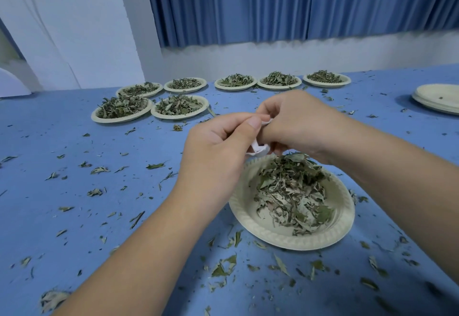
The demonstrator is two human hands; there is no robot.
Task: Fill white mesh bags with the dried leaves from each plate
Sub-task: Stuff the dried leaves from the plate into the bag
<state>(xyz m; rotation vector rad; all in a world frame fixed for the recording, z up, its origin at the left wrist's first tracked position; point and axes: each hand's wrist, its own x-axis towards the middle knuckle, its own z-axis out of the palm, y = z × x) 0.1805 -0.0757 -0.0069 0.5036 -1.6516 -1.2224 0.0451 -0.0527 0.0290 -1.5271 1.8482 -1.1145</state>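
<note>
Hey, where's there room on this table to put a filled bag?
Widest: the blue table left of the near plate, before the two front full plates, leaf crumbs only. Smaller gap between the back row of plates and the empty plate stack. Crowded: centre, where left hand and right hand hold the mesh bag.

The round cream paper plate [285,240] is matt, with an embossed, ribbed rim. The grey-green dried leaves [290,191] on it look dull, crinkled and brittle. The small white mesh bag [259,149] is soft, crumpled fabric. The blue surface [74,216] is matt, without shine. The blue pleated curtain [273,5] is smooth cloth with a faint sheen. The stack of empty cream plates [439,102] is the same matt paper.
</note>
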